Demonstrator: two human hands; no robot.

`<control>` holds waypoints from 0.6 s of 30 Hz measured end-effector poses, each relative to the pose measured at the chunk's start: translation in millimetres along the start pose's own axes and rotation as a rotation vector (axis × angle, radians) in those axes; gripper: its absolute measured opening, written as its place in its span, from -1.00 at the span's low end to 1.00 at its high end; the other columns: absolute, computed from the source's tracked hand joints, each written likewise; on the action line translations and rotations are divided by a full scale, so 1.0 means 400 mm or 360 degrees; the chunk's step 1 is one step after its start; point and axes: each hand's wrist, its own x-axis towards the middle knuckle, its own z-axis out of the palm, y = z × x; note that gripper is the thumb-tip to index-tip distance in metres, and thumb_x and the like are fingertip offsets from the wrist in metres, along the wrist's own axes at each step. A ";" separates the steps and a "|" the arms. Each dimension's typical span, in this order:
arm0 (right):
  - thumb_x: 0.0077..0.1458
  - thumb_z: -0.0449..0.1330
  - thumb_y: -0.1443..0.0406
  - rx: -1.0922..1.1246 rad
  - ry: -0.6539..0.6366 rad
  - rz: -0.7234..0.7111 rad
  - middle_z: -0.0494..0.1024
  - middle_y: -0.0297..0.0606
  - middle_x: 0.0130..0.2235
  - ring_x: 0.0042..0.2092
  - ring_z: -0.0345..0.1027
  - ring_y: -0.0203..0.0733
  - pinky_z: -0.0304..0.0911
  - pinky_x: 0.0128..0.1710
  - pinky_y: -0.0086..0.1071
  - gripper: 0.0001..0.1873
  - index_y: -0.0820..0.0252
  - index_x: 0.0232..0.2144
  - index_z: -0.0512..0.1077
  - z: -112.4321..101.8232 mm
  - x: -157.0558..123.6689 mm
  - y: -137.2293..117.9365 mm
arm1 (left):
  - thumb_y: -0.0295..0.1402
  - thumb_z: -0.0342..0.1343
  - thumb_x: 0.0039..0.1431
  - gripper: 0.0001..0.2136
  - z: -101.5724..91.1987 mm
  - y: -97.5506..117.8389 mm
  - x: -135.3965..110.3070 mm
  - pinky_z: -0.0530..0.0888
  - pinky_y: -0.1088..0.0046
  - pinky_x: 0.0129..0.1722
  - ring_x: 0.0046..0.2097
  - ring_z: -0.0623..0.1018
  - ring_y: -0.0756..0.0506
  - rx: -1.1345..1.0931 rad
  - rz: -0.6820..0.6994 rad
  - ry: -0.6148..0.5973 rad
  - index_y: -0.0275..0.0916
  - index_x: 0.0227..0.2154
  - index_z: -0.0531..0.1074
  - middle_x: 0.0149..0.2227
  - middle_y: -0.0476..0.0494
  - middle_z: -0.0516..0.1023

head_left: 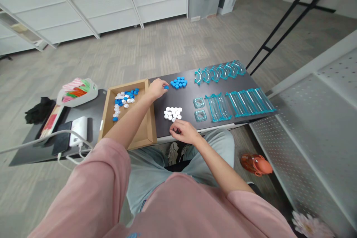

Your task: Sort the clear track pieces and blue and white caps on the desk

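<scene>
My left hand (157, 88) reaches over the right rim of the cardboard tray (152, 126), its fingers closed on a blue hexagonal piece (166, 87). Just right of it sits a cluster of blue hexagonal pieces (179, 82) on the dark table. My right hand (184, 132) rests at the table's front edge, fingers loosely bent and apart, with nothing visible in them. Close beyond its fingertips lies a group of white hexagonal pieces (172, 113). Inside the tray, mixed blue and white pieces (124, 99) are scattered toward the back and left.
Clear teal-edged curved parts (219, 72), tube-like parts (249, 102) and two square parts (199, 109) are laid out at right. A white bin (80, 98), power bank (78, 131) and cables stand left. An orange bottle (256, 164) is on the floor.
</scene>
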 end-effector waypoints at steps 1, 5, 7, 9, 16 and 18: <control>0.38 0.19 0.02 0.0010 0.0009 -0.0010 0.63 -0.21 -0.24 -0.17 0.59 0.10 0.54 -0.07 -0.02 -0.77 -0.25 -0.24 0.65 0.000 0.000 0.000 | -0.52 0.45 0.11 -0.75 0.017 -0.003 0.019 0.63 0.19 0.15 -0.07 0.69 -0.21 0.0021 -0.0034 0.0001 -0.21 -0.12 0.75 -0.12 -0.24 0.70; 0.41 0.20 0.05 0.0029 0.0015 -0.0016 0.63 -0.23 -0.24 -0.17 0.59 0.08 0.54 -0.07 -0.05 -0.79 -0.23 -0.24 0.63 0.003 -0.001 0.005 | -0.52 0.46 0.13 -0.69 0.070 -0.013 0.067 0.61 0.18 0.19 -0.03 0.67 -0.21 0.0009 -0.0136 0.0044 -0.21 -0.05 0.70 -0.09 -0.26 0.71; 0.41 0.23 0.07 0.0034 0.0027 -0.0044 0.62 -0.24 -0.26 -0.18 0.58 0.06 0.53 -0.09 -0.07 -0.82 -0.21 -0.24 0.61 0.010 0.000 0.013 | -0.51 0.47 0.15 -0.60 0.086 -0.008 0.078 0.61 0.19 0.19 -0.01 0.67 -0.20 -0.0007 -0.0178 0.0044 -0.23 0.06 0.66 -0.02 -0.29 0.71; 0.40 0.25 0.12 0.0033 0.0069 -0.0108 0.60 -0.25 -0.28 -0.20 0.56 0.04 0.50 -0.13 -0.11 -0.87 -0.16 -0.24 0.59 0.020 0.000 0.025 | -0.52 0.51 0.14 -0.46 0.095 0.007 0.080 0.62 0.22 0.18 -0.02 0.69 -0.17 -0.0054 -0.0279 0.0028 -0.24 0.19 0.59 0.10 -0.33 0.68; 0.40 0.28 0.25 0.0022 0.0213 -0.0280 0.53 -0.29 -0.33 -0.30 0.46 -0.06 0.36 -0.25 -0.20 -0.89 -0.07 -0.25 0.49 0.038 -0.002 0.048 | -0.46 0.39 0.29 -0.48 -0.012 0.033 0.022 0.65 0.29 0.09 -0.10 0.72 -0.10 -0.0235 -0.0330 0.0112 -0.23 0.29 0.49 0.26 -0.33 0.61; 0.39 0.28 0.27 0.0023 0.0229 -0.0279 0.52 -0.30 -0.33 -0.31 0.45 -0.07 0.34 -0.27 -0.20 -0.88 -0.07 -0.26 0.48 0.035 -0.003 0.043 | -0.36 0.32 0.39 -0.59 -0.103 -0.010 -0.022 0.65 0.28 0.09 -0.10 0.70 -0.12 -0.0132 -0.0266 0.0250 -0.21 0.25 0.52 0.16 -0.27 0.66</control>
